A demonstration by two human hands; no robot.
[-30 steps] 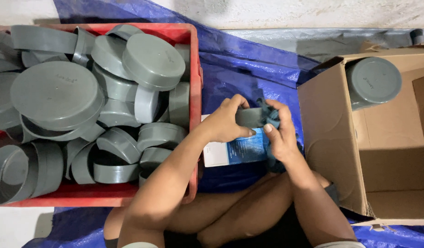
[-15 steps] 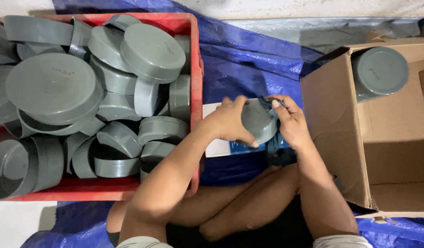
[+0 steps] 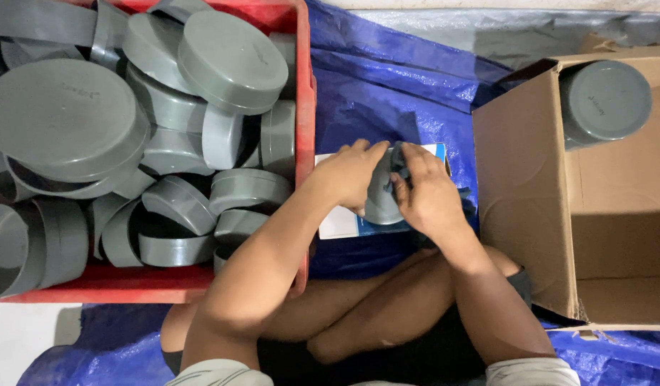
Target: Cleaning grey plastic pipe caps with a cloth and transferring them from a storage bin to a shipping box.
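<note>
I hold a small grey round plastic cap (image 3: 382,191) between both hands above a white and blue box (image 3: 344,221) on the blue tarp. My left hand (image 3: 348,175) grips the cap's left side. My right hand (image 3: 424,194) presses a dark blue cloth (image 3: 400,159) against the cap's right side, and most of the cloth is hidden under that hand. A red crate (image 3: 301,107) to my left is heaped with several grey caps (image 3: 233,61) of different sizes.
An open cardboard box (image 3: 519,179) lies on its side at the right, with a stack of grey caps (image 3: 605,100) in its far corner. The blue tarp (image 3: 387,86) covers the floor. My crossed legs sit below my hands.
The cap has been turned in my hands, from its rim facing up to its flat face and back toward its side. My right hand with the cloth has moved over the cap.
</note>
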